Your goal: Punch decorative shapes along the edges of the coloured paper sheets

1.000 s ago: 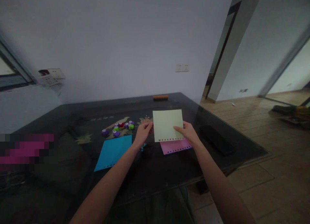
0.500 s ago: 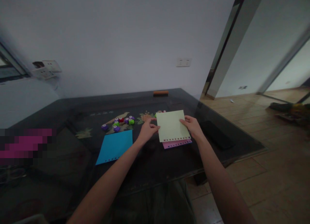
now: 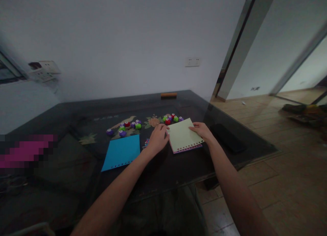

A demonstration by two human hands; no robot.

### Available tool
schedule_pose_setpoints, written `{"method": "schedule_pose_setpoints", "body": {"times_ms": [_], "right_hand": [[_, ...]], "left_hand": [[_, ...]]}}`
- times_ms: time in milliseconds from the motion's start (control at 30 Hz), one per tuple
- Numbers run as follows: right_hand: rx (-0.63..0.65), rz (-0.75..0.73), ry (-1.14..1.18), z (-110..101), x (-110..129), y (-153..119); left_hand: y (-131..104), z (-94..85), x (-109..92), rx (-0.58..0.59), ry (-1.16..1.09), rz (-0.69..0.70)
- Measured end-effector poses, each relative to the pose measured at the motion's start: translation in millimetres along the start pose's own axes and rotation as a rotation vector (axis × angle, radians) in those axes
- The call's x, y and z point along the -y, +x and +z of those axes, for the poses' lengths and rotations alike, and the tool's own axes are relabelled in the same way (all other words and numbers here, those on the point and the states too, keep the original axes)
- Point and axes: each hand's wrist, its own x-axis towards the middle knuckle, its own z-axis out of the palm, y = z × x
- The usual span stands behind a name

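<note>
Right hand (image 3: pixel 201 131) pinches, over the black table (image 3: pixel 163 173), a cream sheet (image 3: pixel 181 134) by its right edge; left hand (image 3: pixel 158 137) meets the left edge, grip unclear
Turning it gently to match the pink sheet (image 3: pixel 197 146) beneath should line up the holes (image 3: pixel 189 146) without creasing

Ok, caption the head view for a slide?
Right hand holds pale sheet over pink sheet; left hand at their left edge, blue sheet further left.

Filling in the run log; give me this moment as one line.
left hand: at cream sheet, left edge; right hand: pinching its right edge; pink sheet: mostly beneath; blue sheet: on table
</note>
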Motion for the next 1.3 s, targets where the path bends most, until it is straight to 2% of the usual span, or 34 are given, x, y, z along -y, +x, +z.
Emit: {"method": "schedule_pose_setpoints", "body": {"times_ms": [267,533,1067,1167,1300], "right_hand": [[0.049,-0.013,-0.065,4.1,-5.2,2.7],[0.046,-0.006,-0.061,3.6,-5.7,3.5],[0.02,-0.025,-0.177,2.3,-8.9,4.7],[-0.033,-0.06,-0.282,0.0,-7.9,4.3],[-0.166,-0.107,-0.523,-4.6,-6.3,4.6]], "left_hand": [[-9.2,11.4,-1.6,0.235,0.031,-0.005],[-16.3,14.1,-8.3,0.387,0.061,0.013],[-20.2,20.3,-6.2,0.443,0.073,0.005],[-20.2,20.8,-5.1,0.441,0.068,0.011],[-20.2,20.5,-5.4,0.439,0.057,0.011]]}}
